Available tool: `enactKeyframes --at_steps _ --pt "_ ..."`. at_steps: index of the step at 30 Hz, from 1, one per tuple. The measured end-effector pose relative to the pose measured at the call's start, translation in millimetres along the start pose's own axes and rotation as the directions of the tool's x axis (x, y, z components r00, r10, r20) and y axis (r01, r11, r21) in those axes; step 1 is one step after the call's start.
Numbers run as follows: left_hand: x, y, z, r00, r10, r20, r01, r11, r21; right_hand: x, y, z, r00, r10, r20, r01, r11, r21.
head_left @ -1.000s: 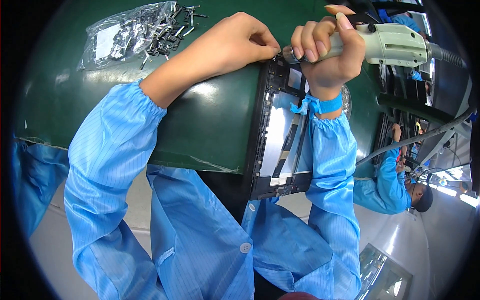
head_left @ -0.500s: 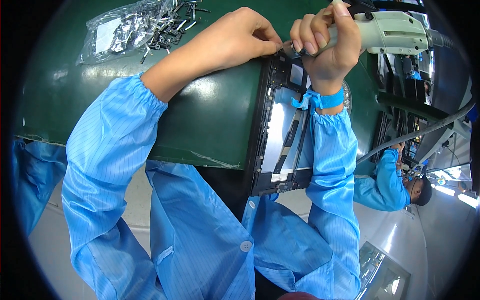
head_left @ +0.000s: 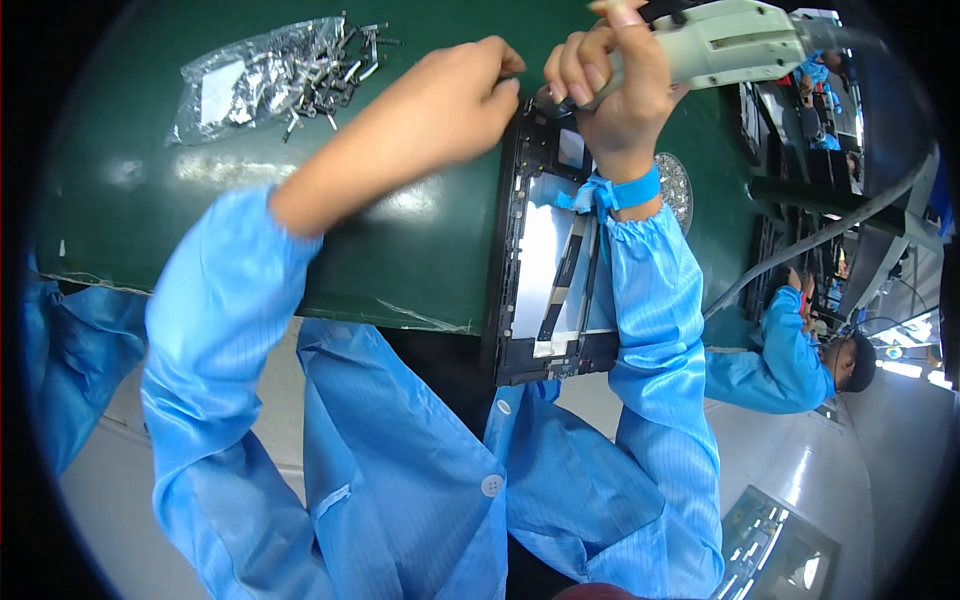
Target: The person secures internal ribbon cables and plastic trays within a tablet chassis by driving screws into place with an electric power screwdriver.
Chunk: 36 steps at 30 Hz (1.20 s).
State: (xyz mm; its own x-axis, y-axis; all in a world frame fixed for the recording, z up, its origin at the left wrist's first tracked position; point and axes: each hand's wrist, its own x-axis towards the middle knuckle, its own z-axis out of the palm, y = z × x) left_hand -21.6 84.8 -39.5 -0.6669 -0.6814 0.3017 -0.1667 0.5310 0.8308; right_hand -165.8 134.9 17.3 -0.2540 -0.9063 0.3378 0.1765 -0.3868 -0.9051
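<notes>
My right hand (head_left: 620, 95) is wrapped around a pale electric screwdriver (head_left: 735, 45) lying nearly level, its nose at the upper edge of a flat tablet-like device (head_left: 545, 250). The device has a black frame, silver inner plates and dark flat cables, and overhangs the table's near edge. Part of it is covered by my right wrist and sleeve. Just left of the screwdriver's nose is my left hand (head_left: 450, 100), slightly blurred, thumb and forefinger apart with nothing visible between them. The screwdriver's tip is hidden behind my right fingers.
A clear plastic bag (head_left: 225, 95) with small black and silver parts (head_left: 345, 75) spilling out lies at the far left of the green table (head_left: 400, 270). Right of my wrist stands a round dish of tiny silver pieces (head_left: 675, 190). A grey cable (head_left: 820, 235) and a co-worker (head_left: 800, 345) are further right.
My left hand has drawn back leftward from the device's upper edge, and its fingers have parted. My right hand and the screwdriver have shifted a little left in view.
</notes>
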Motion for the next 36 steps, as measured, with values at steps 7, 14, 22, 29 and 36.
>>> enactKeyframes --at_steps 7,14,22,29,36 --pt "-148 106 13 0.966 0.12 0.228 -0.178 0.951 0.253 -4 -7 0 0.997 0.072 -0.04 -0.072 0.997 0.018" --pt "-157 95 39 0.933 0.159 0.324 -0.293 0.857 0.424 -3 -51 -11 0.985 -0.022 -0.174 0.015 0.999 -0.039" --pt "-21 42 19 0.964 0.172 0.205 -0.25 0.852 0.46 -38 -85 -124 0.857 -0.219 -0.466 0.198 0.976 -0.093" --pt "121 -44 26 0.909 0.392 0.146 -0.411 0.777 0.476 -78 -98 -184 0.852 -0.294 -0.433 0.288 0.954 -0.08" --pt "208 -88 37 0.941 0.317 0.12 -0.335 0.815 0.473 -90 -93 -178 0.897 -0.18 -0.403 0.213 0.976 0.039"
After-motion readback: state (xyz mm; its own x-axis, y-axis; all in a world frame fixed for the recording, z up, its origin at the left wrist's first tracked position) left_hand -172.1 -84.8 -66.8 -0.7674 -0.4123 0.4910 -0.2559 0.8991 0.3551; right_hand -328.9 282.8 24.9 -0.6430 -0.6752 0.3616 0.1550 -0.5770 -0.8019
